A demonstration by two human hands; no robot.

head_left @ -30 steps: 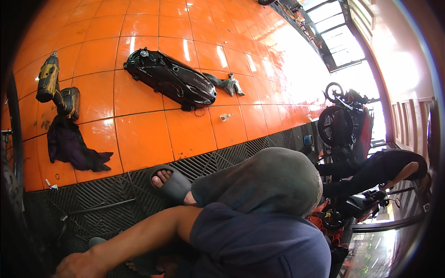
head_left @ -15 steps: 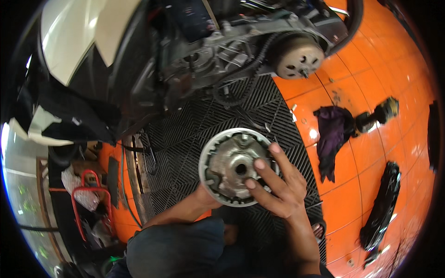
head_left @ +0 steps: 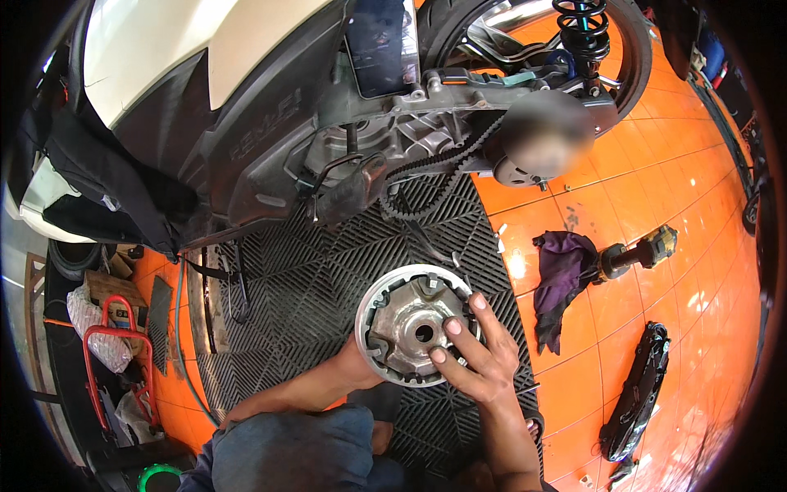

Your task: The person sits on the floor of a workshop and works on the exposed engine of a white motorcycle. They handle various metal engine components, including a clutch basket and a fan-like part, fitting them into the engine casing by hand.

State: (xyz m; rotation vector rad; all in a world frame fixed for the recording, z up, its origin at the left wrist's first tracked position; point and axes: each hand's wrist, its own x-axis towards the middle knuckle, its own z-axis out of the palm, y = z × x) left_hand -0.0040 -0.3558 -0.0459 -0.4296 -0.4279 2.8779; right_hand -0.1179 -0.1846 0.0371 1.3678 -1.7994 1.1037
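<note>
A round silver metal pulley part (head_left: 406, 332) with a notched rim and central hole is held over the mat. My right hand (head_left: 484, 361) grips it from the right, fingertips on its face. My left hand (head_left: 357, 365) holds it at the lower left, fingers hidden behind it. Above stands a scooter (head_left: 246, 164) with its drive housing (head_left: 336, 139) exposed, a toothed belt (head_left: 426, 180) hanging from it and a round clutch drum (head_left: 516, 168), partly blurred. A phone (head_left: 381, 45) rests upright on the housing.
A black rubber mat (head_left: 279, 320) covers the floor below. On orange tiles to the right lie a yellow-black power tool (head_left: 635, 254), purple cloth (head_left: 561, 283) and black cover (head_left: 635, 389). A red tubular stand (head_left: 106, 332) stands left. The scooter's rear wheel (head_left: 619, 57) is at top.
The view has swung from the tiles and another person to the scooter and the pulley in both hands. Over the last half second the pulley and hands appear lower in the picture.
</note>
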